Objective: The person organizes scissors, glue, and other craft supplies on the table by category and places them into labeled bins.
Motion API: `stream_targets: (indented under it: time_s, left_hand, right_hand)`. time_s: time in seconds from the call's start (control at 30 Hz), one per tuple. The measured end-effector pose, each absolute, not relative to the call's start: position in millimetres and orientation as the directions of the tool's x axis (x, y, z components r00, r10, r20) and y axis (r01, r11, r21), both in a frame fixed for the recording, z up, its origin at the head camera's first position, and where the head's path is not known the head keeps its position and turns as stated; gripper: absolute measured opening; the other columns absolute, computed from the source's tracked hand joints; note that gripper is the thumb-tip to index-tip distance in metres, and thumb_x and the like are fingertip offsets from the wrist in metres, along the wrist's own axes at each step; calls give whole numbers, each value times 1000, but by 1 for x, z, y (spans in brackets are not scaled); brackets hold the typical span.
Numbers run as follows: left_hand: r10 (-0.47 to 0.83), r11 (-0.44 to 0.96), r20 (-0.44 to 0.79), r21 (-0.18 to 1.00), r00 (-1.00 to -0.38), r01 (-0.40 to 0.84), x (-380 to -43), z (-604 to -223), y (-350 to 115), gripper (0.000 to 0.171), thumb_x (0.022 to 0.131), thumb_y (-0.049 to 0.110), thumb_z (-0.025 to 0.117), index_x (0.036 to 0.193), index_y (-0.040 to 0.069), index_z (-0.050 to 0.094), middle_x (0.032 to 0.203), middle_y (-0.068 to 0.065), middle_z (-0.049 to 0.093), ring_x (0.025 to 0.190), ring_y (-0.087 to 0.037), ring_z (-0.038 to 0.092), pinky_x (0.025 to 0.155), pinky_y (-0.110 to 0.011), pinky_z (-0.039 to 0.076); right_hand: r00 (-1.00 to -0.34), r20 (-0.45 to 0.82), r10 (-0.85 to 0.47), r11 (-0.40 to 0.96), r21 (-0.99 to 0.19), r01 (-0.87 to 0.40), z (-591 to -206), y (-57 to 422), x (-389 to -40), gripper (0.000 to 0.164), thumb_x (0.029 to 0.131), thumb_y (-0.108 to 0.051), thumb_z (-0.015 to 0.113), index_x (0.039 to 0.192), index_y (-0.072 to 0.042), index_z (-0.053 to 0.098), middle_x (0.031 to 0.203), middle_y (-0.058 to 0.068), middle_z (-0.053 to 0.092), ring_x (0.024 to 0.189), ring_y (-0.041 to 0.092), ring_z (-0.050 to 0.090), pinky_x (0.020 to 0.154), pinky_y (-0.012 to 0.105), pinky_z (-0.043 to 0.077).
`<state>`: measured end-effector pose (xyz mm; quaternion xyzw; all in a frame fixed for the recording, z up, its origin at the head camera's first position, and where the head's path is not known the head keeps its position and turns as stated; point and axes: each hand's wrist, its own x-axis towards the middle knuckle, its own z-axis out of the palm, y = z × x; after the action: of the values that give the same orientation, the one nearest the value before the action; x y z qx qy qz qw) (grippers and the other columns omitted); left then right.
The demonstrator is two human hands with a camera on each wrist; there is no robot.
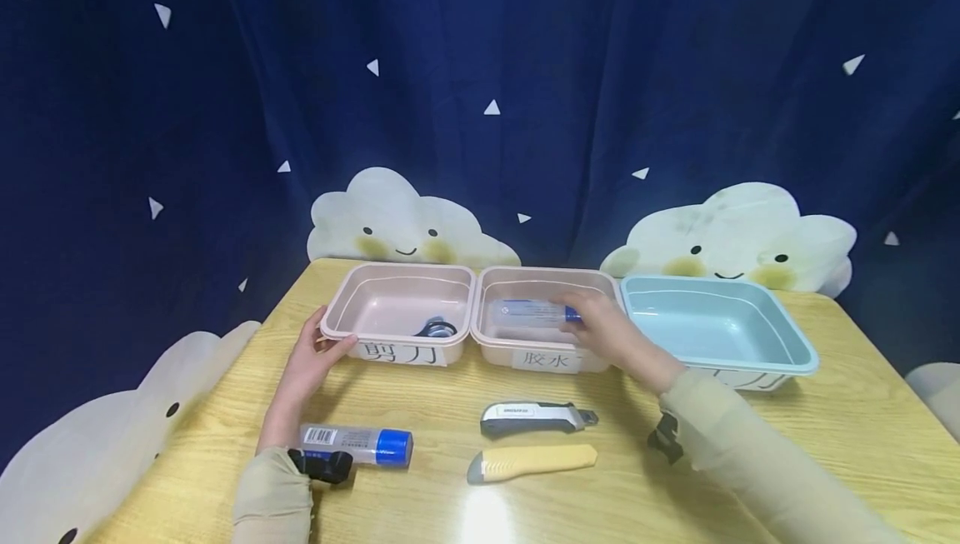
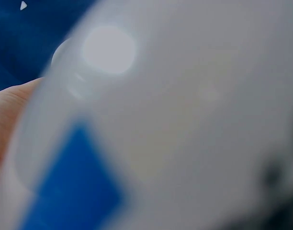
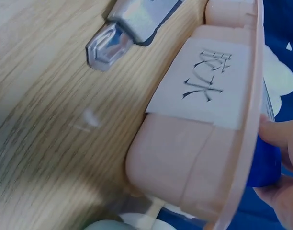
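Note:
My right hand [image 1: 611,331] grips the blue cap end of a clear glue bottle [image 1: 528,312], which lies level inside the middle pink bin [image 1: 551,276]. In the right wrist view, thumb and fingers close round the blue cap [image 3: 265,165] behind the bin's rim. My left hand [image 1: 311,356] holds the near left corner of the left pink bin [image 1: 397,271], thumb at the front rim and fingers along the side. Black-handled scissors [image 1: 437,328] lie in that bin. Under my left wrist is another glue bottle [image 1: 360,444] with a blue cap; a blurred clear surface fills most of the left wrist view.
A grey-and-black utility knife [image 1: 534,417] and a yellow utility knife [image 1: 536,462] lie before the bins on the wooden table [image 1: 435,502]. To the right stands a blue bin [image 1: 720,323]. Paper labels mark the bin fronts. A dark blue curtain [image 1: 450,44] hangs behind.

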<state>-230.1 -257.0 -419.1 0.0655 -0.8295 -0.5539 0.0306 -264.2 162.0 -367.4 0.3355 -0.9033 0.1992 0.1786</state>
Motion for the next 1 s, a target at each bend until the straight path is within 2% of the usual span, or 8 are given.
stream_targets:
  time_s: [0.2, 0.43, 0.73, 1.0]
  left_hand:
    - [-139, 385, -31, 919, -990, -82, -227, -422, -257, 88, 84, 35, 64, 147, 16, 5, 144, -20, 27, 126, -36, 34, 103, -49, 30]
    - [-136, 377, -13, 924, -991, -64, -229, -422, -257, 88, 84, 35, 63, 147, 17, 5, 143, -20, 28, 125, -35, 36, 102, -47, 31]
    - [-145, 380, -21, 922, -989, -75, -228, -418, -257, 88, 84, 36, 64, 147, 19, 6, 143, -19, 28, 126, -34, 35, 103, -48, 30]
    - [-155, 394, 36, 919, -987, -28, -227, -420, -254, 88, 82, 40, 65, 147, 15, 11, 138, -22, 33, 119, -34, 41, 98, -45, 37]
  right_hand:
    - [-735, 448, -510, 704, -273, -655, -380, 163, -273, 37, 68, -2, 74, 104, 5, 63, 100, 20, 65, 96, 35, 60, 87, 46, 45]
    - [-762, 430, -485, 708, -318, -630, -388, 162, -285, 34, 69, -2, 74, 102, 3, 65, 101, 18, 66, 98, 35, 60, 89, 46, 44]
    - [-821, 326, -468, 759, -328, -563, -389, 160, -292, 40, 72, -7, 74, 110, 0, 63, 108, 15, 65, 105, 33, 58, 94, 45, 41]
    - [-847, 236, -477, 798, -288, -530, -388, 157, -297, 35, 72, -9, 74, 105, -2, 67, 108, 14, 65, 106, 32, 57, 94, 44, 41]
